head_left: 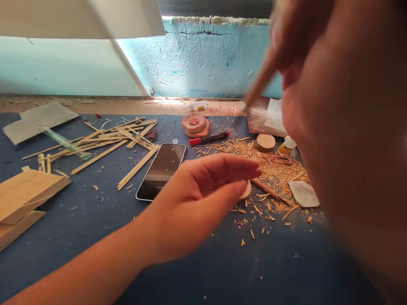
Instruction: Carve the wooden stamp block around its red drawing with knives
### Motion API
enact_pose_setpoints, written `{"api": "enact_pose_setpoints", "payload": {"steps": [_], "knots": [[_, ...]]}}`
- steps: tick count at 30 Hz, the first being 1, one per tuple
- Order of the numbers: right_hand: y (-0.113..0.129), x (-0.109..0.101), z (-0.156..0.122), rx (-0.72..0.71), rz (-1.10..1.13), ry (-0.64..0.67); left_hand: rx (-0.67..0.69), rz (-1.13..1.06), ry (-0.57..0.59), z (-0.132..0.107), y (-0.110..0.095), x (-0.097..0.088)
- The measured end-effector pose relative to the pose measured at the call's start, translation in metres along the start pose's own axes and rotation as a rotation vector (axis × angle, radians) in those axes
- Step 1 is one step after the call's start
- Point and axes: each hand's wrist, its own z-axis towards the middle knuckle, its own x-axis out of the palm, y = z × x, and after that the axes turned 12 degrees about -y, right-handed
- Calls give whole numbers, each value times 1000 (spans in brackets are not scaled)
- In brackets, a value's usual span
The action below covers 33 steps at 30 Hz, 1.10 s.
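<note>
Above dark-blue tabletop (197,275), brown wooden stick (263,80) is gripped in right hand (313,80), pale rounded wooden piece (247,190) apparently steadied by narrowed left hand (203,195) (hold unclear).

At twelve o'clock stands a rough light-blue wall (206,59), its paint uneven, its upper ledge (238,20) cracked and crumbling beneath a dark band (216,7). Around ten o'clock hang a cream sheet (79,17) and, below it, a pale panel (63,65) whose slanting edge is lit by a bright white glow (125,48). The dark blue bench (222,275) spreads through six o'clock, with a tan strip (111,106) along the wall.
</note>
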Motion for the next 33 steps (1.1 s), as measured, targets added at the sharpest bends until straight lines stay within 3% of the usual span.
{"api": "enact_pose_setpoints", "payload": {"steps": [1,2,5,8,11,17,21,23,29,33], "knots": [[-1,-7,-8,-6,48,-156,32,73,-55,8,1,-6],[-3,-14,-18,-42,103,-193,69,145,-99,16,4,-10],[-16,-37,-44,138,123,10,242,391,-235,33,19,-22],[-38,-52,-55,383,171,281,410,704,-60,41,36,-34],[-61,-57,-58,414,268,475,365,883,72,44,52,-43],[-86,-63,-56,414,313,552,399,898,106,47,63,-47],[-85,-71,-43,547,252,826,357,898,97,45,54,-43],[-79,-73,-38,540,188,927,335,917,99,44,50,-42],[-53,-70,-41,594,194,770,327,959,82,43,52,-42],[-53,-69,-47,540,245,737,371,943,74,44,60,-45]]}}
